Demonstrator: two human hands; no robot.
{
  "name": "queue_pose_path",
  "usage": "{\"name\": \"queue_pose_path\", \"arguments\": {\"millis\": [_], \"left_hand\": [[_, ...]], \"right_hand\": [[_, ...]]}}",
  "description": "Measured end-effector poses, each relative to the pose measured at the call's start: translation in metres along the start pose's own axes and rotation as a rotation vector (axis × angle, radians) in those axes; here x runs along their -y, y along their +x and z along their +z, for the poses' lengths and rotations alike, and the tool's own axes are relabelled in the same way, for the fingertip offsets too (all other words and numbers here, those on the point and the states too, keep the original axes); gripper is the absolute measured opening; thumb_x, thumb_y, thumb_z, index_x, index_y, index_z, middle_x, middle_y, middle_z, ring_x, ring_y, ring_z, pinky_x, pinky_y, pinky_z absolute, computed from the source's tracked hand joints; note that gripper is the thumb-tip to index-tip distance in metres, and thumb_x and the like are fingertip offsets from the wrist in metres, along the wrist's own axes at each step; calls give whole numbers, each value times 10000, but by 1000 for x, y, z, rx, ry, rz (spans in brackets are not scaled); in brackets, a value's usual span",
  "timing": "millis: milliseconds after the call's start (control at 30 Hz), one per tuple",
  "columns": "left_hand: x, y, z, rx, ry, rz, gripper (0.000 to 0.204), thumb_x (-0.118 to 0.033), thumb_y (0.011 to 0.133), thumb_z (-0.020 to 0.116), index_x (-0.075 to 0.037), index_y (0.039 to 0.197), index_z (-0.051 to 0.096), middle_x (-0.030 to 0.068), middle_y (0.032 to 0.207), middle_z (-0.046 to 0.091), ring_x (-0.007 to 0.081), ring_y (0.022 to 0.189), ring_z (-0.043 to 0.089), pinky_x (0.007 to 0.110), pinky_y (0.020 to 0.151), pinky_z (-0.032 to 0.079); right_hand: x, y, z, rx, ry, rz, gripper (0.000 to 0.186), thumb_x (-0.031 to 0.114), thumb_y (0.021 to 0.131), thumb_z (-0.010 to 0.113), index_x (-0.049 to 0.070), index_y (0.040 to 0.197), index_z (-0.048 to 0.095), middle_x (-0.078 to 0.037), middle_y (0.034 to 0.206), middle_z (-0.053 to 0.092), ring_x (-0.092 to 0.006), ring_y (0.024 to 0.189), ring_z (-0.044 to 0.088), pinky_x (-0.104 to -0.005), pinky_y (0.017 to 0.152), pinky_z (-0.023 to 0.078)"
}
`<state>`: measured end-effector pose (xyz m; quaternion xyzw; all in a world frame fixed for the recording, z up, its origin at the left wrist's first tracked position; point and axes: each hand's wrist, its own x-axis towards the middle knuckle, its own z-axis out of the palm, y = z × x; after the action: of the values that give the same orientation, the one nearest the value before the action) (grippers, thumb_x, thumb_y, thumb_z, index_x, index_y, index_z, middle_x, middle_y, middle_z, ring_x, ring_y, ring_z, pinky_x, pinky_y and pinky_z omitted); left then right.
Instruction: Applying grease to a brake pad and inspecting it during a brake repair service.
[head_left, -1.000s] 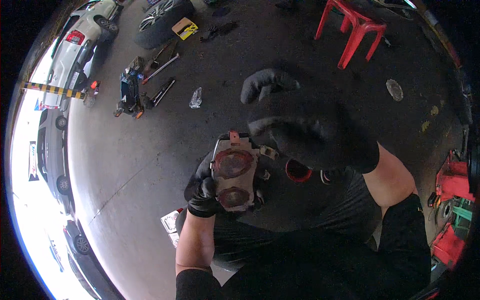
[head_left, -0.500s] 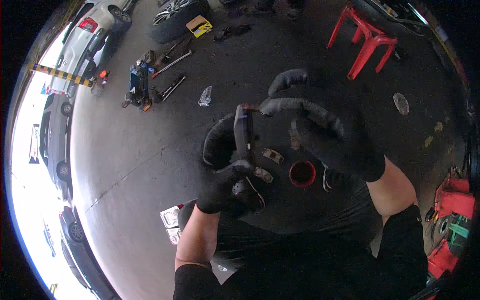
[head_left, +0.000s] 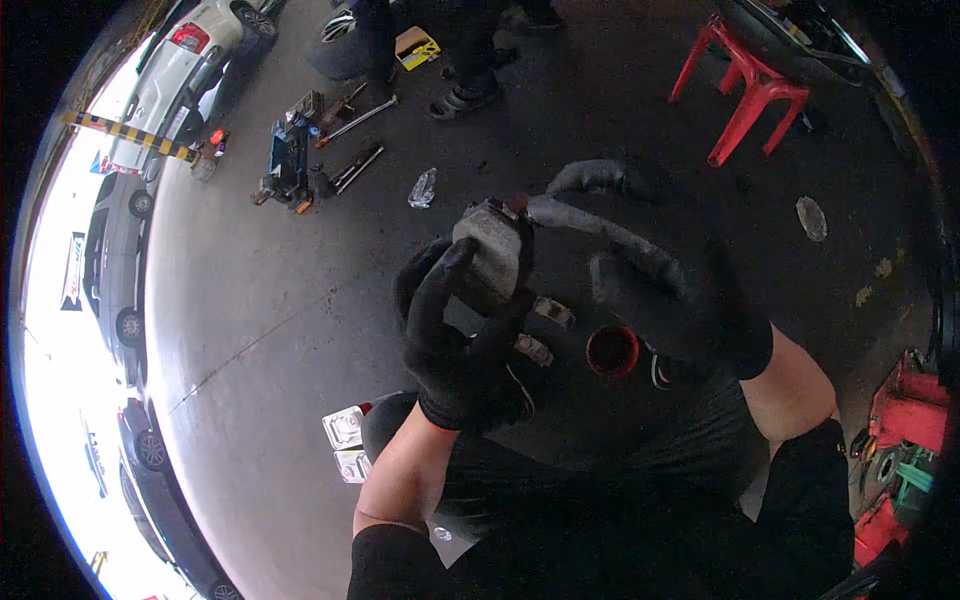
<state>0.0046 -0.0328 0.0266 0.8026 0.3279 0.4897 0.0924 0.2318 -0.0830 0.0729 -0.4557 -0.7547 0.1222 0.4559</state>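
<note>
- Both hands are gloved in black and are raised in front of the body, over a dark concrete floor (head_left: 250, 330).
- The left hand (head_left: 450, 335) is closed around a grey, block-shaped brake pad (head_left: 490, 250); its thumb and fingers are wrapped about the pad's lower part, and the pad is held upright with its flat grey face turned toward the camera.
- The right hand (head_left: 660, 270) is stretched out to the pad from the right; its fingers are extended and spread, and the fingertips are laid at the pad's upper right corner, just beside a small reddish spot there. Whether the pad is gripped by this hand or only touched cannot be told.
- The pad is thus found between the two hands, near the middle of the view, well above the floor.
- Below the hands, a small round red tub (head_left: 612, 351) is seen, and two small pale metal pieces (head_left: 553, 311) lie just to its left.
- A white packet (head_left: 346, 428) lies on the floor beside the left forearm.
- Farther off, a blue floor jack (head_left: 287, 158) with long tools about it is seen at the upper left, a clear crumpled wrapper (head_left: 423, 188) lies near it, and a red plastic stool (head_left: 748, 85) stands at the upper right.
- Parked cars (head_left: 180, 70) are lined along the bright left rim.
</note>
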Motion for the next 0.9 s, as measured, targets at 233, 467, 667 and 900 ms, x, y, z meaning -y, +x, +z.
{"name": "queue_pose_path", "arguments": {"millis": [233, 467, 667, 900], "left_hand": [[-2, 2, -1, 4, 77, 37, 615, -128, 631, 909, -23, 1171, 634, 177, 1150, 650, 341, 1068, 626, 413, 905, 507], [-8, 0, -5, 73, 1, -59, 579, -110, 702, 867, -65, 1229, 633, 175, 1260, 573, 345, 1195, 555, 421, 994, 471], [-10, 1, -4, 104, 0, -139, 578, -102, 700, 868, -61, 1227, 634, 175, 1258, 576, 334, 1189, 562, 420, 993, 471], [3, 0, 3, 56, 44, -24, 610, -121, 668, 883, -40, 1209, 612, 152, 1143, 648, 294, 1050, 636, 378, 886, 513]], "right_hand": [[7, 1, 0, 20, 0, 10, 427, 48, 838, 567, -2, 1259, 616, -204, 1286, 575, -348, 1162, 585, -418, 994, 462], [7, -2, 2, -7, -252, -68, 467, -2, 799, 612, 42, 1263, 628, -207, 1296, 573, -353, 1157, 594, -422, 959, 490], [3, -2, -1, -27, -210, -52, 488, -16, 772, 621, 84, 1249, 650, -187, 1276, 577, -321, 1092, 619, -389, 914, 508], [-11, 0, 5, -72, -198, -110, 447, -53, 788, 588, 68, 1214, 652, -185, 1224, 605, -309, 1099, 630, -391, 907, 513]]}}
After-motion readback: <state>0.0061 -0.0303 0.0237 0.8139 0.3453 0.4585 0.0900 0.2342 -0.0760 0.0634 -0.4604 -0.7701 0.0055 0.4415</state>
